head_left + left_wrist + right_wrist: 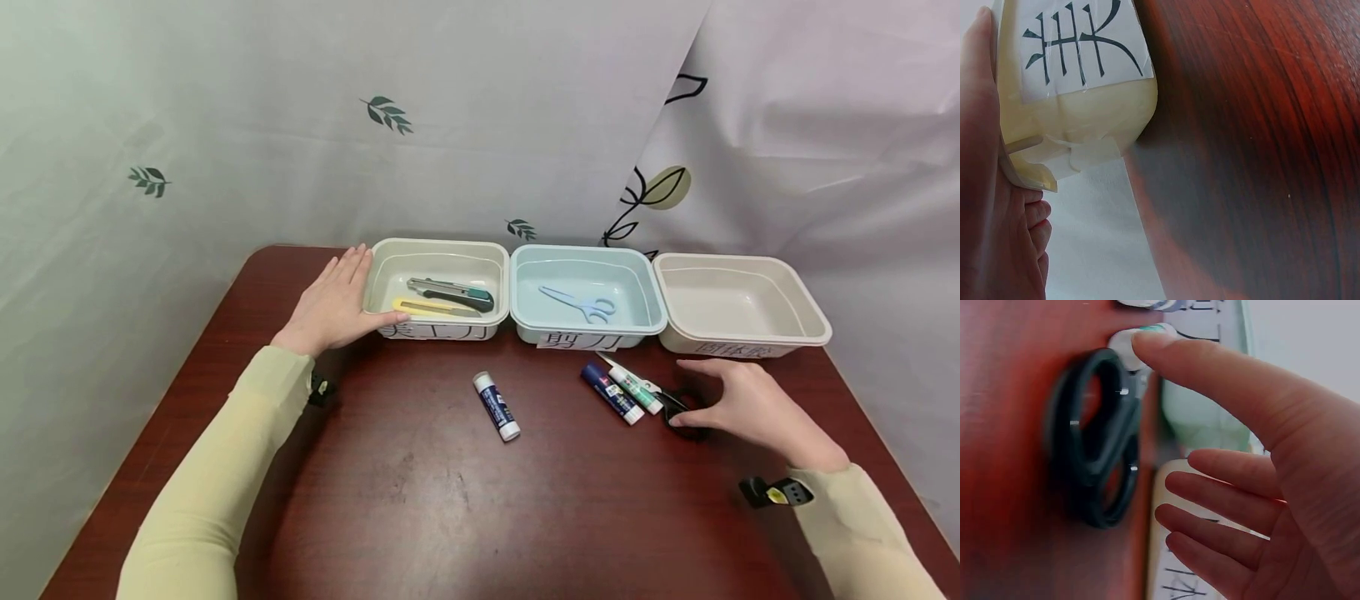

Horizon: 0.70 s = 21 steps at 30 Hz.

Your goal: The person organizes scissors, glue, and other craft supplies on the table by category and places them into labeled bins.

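My left hand (330, 304) rests on the left end of a cream bin (442, 243), fingers straight along its side and thumb at its front rim. A yellow utility knife (427, 307) and a grey-and-black one (457, 293) lie in that bin. My right hand (750, 408) hovers over black-handled scissors (1067, 434), thumb and fingers spread apart with nothing between them. Against the scissors lies a small green-and-white glue stick (636, 390), with a dark blue glue stick (611, 392) beside it. The thumb's contact with the handles cannot be told.
A light blue bin (585, 251) in the middle holds light blue scissors (581, 303). At the right end of the row stands a beige bin (731, 312). Another blue-and-white glue stick (497, 407) lies mid-table. Paper labels are on the bin fronts. A curtain (465, 167) hangs behind.
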Each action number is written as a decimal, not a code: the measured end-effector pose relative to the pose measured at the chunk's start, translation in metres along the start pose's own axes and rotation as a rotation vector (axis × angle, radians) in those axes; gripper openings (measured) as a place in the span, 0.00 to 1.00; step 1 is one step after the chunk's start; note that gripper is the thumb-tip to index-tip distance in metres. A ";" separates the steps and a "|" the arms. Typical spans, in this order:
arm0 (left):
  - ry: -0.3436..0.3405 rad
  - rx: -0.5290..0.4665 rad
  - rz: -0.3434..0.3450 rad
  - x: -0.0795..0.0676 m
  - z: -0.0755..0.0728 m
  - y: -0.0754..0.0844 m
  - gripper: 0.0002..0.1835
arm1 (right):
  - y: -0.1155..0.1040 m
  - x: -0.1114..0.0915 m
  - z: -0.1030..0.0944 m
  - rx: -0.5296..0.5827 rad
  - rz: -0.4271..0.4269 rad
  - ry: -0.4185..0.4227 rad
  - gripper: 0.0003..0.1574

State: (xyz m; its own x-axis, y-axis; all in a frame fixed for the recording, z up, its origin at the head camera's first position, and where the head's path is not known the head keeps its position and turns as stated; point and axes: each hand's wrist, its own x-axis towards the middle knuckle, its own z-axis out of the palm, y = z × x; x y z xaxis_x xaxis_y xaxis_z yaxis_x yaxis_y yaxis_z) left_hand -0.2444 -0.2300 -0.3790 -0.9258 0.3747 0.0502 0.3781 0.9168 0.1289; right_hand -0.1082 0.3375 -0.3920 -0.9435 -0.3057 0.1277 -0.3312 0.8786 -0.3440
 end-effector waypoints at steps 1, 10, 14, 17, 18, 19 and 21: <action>-0.001 0.002 0.000 0.000 0.000 0.000 0.66 | 0.001 -0.001 0.002 0.005 0.004 -0.009 0.56; 0.000 0.001 -0.003 0.001 0.001 0.000 0.66 | 0.003 -0.008 0.006 0.023 0.037 -0.044 0.55; -0.001 0.007 -0.003 0.001 0.001 0.000 0.66 | 0.004 -0.009 0.007 0.019 0.035 -0.039 0.53; -0.002 0.005 -0.002 0.000 0.001 0.001 0.66 | 0.004 -0.008 0.007 0.007 0.028 -0.029 0.49; -0.003 0.004 -0.002 0.000 0.001 0.000 0.66 | 0.005 -0.008 0.008 0.002 0.023 -0.026 0.48; -0.004 0.001 -0.003 0.000 0.001 0.001 0.66 | 0.005 -0.007 0.009 -0.002 0.017 -0.026 0.47; -0.007 0.000 -0.002 0.000 0.001 0.001 0.66 | 0.006 -0.007 0.010 -0.009 0.004 -0.027 0.45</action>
State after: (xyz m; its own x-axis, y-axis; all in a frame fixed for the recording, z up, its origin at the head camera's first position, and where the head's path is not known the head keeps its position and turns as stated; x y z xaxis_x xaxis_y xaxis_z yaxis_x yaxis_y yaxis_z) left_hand -0.2442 -0.2293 -0.3798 -0.9265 0.3739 0.0427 0.3762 0.9175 0.1291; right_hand -0.1037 0.3407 -0.4040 -0.9446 -0.3122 0.1011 -0.3278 0.8829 -0.3362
